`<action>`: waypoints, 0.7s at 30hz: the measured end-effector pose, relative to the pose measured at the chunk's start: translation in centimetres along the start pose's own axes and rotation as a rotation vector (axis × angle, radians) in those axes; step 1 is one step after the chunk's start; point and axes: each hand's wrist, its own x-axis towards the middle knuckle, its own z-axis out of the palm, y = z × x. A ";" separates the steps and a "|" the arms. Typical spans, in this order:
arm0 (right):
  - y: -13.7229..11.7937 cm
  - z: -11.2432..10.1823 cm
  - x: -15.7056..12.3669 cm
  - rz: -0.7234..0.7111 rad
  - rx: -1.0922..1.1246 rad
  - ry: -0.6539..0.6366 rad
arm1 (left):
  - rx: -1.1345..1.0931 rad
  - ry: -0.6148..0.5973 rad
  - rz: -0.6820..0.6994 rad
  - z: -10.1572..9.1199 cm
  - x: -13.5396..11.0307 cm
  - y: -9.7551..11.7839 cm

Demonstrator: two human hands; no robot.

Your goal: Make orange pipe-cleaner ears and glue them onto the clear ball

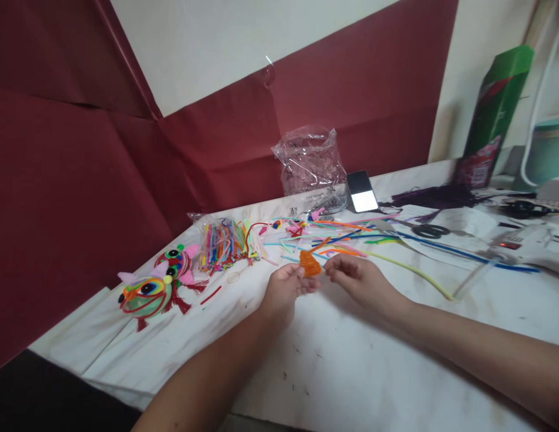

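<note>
At the centre of the frame, an orange pipe-cleaner piece was held just above the white table, pinched from both sides. It looked fuzzy and bright orange, wound into a small flat wedge, with a thin orange tail rising from its upper right. The left hand had thumb and fingers closed on its left edge, and the right hand had its fingertips pressed together on its right tip. How the piece was wound was too blurred to tell, and the fingers hid its lower edge. Behind the hands lay loose pipe cleaners in many colours. A bagged bundle of pipe cleaners sat left of centre, and two colourful big-eyed figures lay at the middle left. A crumpled clear plastic bag and a phone stood at the upper middle. Scissors lay to the right, hard to make out, and the green box at the upper right was blurred.
</note>
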 end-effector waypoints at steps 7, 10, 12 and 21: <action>0.2 0.3 0.3 0.214 0.394 -0.098 | -0.002 -0.054 -0.012 0.2 -0.3 -0.1; 0.3 0.5 0.1 0.229 0.434 -0.106 | 0.030 -0.060 0.008 0.2 -0.4 -0.2; 0.3 0.5 0.0 0.234 0.385 -0.078 | 0.073 -0.067 0.015 0.1 -0.3 -0.3; 0.1 0.6 -0.3 0.238 0.312 -0.121 | 0.191 -0.051 0.163 -0.8 0.4 -1.2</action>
